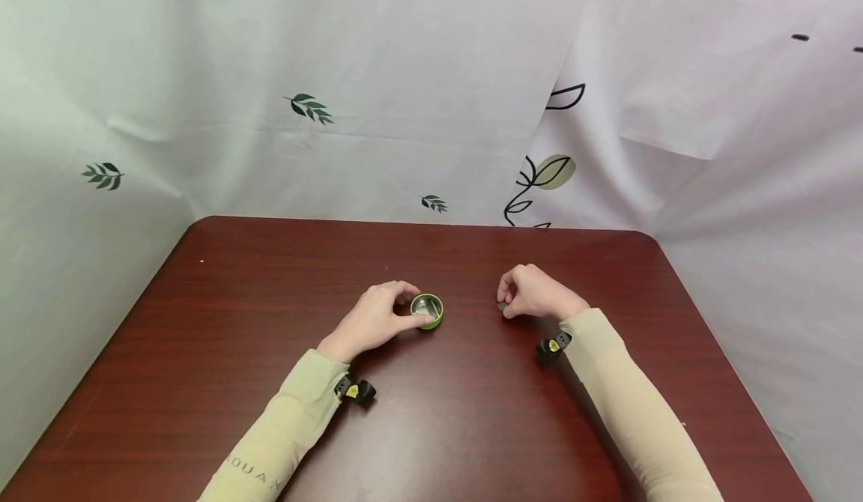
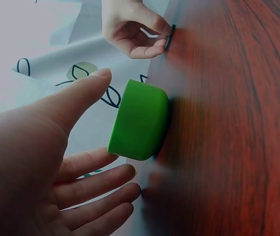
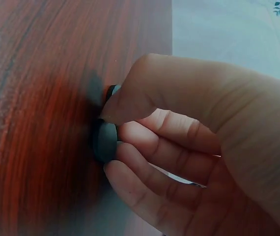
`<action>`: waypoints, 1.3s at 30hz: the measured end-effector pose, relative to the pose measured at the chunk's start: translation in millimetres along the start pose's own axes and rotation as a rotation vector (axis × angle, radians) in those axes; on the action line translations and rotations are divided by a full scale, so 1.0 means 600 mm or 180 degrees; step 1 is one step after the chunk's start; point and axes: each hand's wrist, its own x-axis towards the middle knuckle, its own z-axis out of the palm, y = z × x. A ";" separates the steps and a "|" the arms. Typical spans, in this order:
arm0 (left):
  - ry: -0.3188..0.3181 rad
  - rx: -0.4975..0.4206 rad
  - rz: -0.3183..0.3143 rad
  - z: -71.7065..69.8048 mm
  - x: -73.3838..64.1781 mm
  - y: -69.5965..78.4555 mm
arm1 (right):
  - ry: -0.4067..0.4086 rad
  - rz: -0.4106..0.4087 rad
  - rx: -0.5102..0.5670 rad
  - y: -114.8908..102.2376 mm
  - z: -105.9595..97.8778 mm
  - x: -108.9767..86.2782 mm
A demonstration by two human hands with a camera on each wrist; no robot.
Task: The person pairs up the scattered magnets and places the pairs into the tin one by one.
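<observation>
A small round tin [image 1: 428,327], bright green outside and shiny silver inside, stands on the table beside my left hand [image 1: 372,319]. In the left wrist view, the thumb and loosely spread fingers lie on either side of the green tin [image 2: 139,120]. The thumb looks apart from it there; a fingertip meets its lower edge. My right hand [image 1: 537,292] pinches a small dark grey disc [image 1: 502,306] at the table surface. In the right wrist view, the thumb covers part of the disc [image 3: 106,141]. A dark edge shows above the thumb; I cannot tell if it is a separate piece.
The reddish-brown wooden table [image 1: 431,427] has rounded far corners. White curtains [image 1: 418,52] with leaf prints hang behind it and along both sides. Each forearm wears a black strap device, the left strap [image 1: 355,389] and the right strap [image 1: 553,347].
</observation>
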 end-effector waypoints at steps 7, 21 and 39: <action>-0.0013 -0.0018 -0.0016 0.000 -0.001 0.001 | 0.0012 -0.0092 -0.0101 0.002 0.000 0.003; -0.0036 -0.0030 0.0002 -0.002 0.000 0.004 | 0.0080 0.0015 0.0007 -0.001 -0.004 -0.011; -0.0052 -0.0002 -0.0038 -0.002 0.000 0.004 | 0.0181 0.0017 -0.0037 0.011 -0.001 -0.025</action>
